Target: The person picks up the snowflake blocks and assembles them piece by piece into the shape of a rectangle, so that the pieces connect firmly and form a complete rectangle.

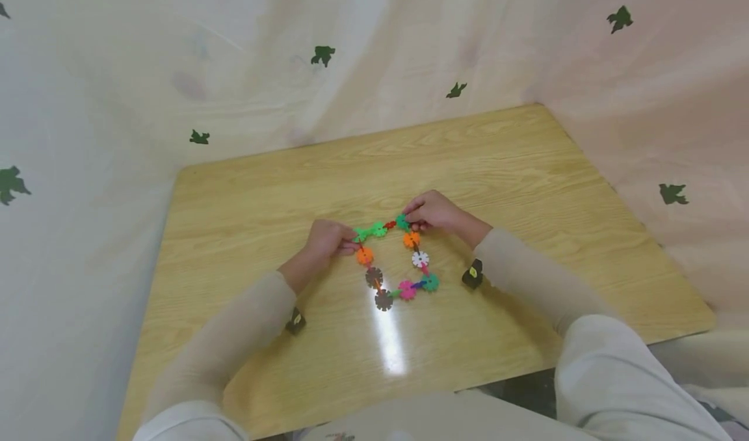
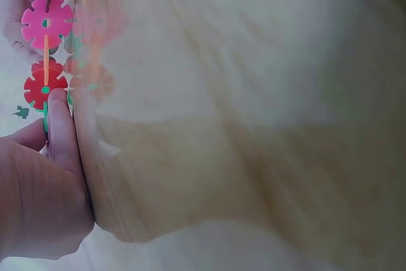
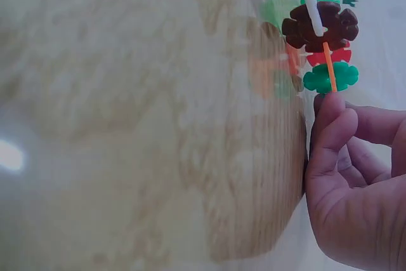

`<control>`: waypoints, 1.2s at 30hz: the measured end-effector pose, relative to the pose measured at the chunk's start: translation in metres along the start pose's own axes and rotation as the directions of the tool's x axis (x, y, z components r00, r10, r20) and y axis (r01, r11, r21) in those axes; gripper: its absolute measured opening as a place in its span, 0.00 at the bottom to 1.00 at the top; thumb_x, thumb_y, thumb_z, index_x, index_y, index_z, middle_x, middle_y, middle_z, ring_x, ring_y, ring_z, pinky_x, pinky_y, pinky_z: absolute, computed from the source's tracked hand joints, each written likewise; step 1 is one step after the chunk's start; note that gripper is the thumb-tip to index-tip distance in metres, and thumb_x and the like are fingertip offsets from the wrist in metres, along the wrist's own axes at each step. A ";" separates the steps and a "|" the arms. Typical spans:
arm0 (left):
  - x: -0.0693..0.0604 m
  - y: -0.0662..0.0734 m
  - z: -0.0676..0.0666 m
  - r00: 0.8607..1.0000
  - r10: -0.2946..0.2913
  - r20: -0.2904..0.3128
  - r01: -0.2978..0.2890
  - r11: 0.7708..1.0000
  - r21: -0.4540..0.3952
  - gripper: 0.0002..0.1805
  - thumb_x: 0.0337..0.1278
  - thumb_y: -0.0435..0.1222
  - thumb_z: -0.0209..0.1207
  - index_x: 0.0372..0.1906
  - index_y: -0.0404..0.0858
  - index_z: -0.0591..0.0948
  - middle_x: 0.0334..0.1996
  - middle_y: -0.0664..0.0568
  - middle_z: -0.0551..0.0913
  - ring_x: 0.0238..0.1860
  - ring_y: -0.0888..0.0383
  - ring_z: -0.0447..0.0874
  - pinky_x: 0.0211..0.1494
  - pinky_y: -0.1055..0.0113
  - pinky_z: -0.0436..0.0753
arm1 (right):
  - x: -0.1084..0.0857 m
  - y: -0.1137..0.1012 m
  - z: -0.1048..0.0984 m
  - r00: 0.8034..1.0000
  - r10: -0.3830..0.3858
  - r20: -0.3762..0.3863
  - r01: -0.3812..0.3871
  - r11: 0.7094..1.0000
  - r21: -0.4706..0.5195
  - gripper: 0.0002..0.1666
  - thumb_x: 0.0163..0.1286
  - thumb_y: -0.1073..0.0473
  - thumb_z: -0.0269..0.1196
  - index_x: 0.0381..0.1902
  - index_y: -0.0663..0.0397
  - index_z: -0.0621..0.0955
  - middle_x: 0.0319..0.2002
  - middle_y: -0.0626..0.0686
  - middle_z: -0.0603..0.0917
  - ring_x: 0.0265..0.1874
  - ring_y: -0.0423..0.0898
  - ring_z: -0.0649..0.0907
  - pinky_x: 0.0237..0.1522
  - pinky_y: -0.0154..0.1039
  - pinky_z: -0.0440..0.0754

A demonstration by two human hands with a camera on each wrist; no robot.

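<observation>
A closed four-sided loop of notched plastic snowflake discs lies on the table, with pink [image 1: 407,289], white, orange, brown and green discs slotted together. At its far left corner my left hand [image 1: 328,238] pinches a bright green disc [image 1: 359,235]. The far right corner has a teal disc [image 1: 402,222], which my right hand [image 1: 435,211] pinches. In the left wrist view a red disc [image 2: 45,85] stands just beyond the thumb and finger. A green disc [image 3: 331,77] meets the fingertips in the right wrist view, with a brown disc [image 3: 320,26] behind it.
The wooden table [image 1: 263,187] has a glossy top that reflects a light. Pale cloth [image 1: 380,70] with dark green leaf-like shapes hangs behind and at the sides. Small black devices [image 1: 473,274] sit beneath both wrists. The table's front edge is close to the person's body.
</observation>
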State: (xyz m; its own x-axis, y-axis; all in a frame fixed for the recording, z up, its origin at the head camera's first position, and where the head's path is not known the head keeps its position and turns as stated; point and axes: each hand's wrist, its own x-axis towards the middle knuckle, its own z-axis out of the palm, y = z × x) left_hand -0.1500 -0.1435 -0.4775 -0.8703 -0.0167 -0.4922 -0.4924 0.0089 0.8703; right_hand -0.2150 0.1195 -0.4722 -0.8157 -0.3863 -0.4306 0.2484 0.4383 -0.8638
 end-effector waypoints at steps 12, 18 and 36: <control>0.001 0.001 0.000 1.000 0.007 -0.008 -0.007 1.000 -0.030 0.15 0.57 0.22 0.61 0.49 0.18 0.80 0.21 0.43 0.86 0.19 0.56 0.87 0.27 0.68 0.90 | 0.002 0.002 0.006 1.000 0.012 -0.029 -0.008 0.988 0.155 0.15 0.70 0.72 0.63 0.52 0.73 0.80 0.33 0.55 0.86 0.26 0.41 0.84 0.33 0.32 0.89; 0.003 -0.003 -0.002 0.999 0.020 -0.027 -0.021 0.999 -0.029 0.14 0.57 0.21 0.61 0.48 0.18 0.80 0.20 0.43 0.86 0.18 0.57 0.86 0.24 0.69 0.89 | 0.007 0.000 0.013 0.999 0.016 -0.046 -0.006 0.977 0.213 0.13 0.68 0.73 0.64 0.49 0.75 0.81 0.29 0.55 0.86 0.24 0.41 0.84 0.32 0.32 0.90; 0.014 0.004 -0.012 0.999 0.032 0.034 -0.035 0.994 0.105 0.16 0.63 0.22 0.61 0.54 0.20 0.79 0.23 0.45 0.87 0.19 0.59 0.86 0.25 0.70 0.89 | 0.016 -0.001 0.012 1.000 -0.018 0.016 0.015 0.988 0.157 0.11 0.70 0.75 0.61 0.48 0.77 0.79 0.33 0.58 0.86 0.27 0.43 0.87 0.37 0.35 0.91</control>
State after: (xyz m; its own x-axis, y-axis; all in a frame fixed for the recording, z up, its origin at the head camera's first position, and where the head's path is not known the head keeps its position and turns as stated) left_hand -0.1638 -0.1559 -0.4809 -0.8853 0.0171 -0.4646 -0.4599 0.1141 0.8806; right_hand -0.2216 0.1030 -0.4814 -0.8116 -0.4071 -0.4191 0.3148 0.2996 -0.9006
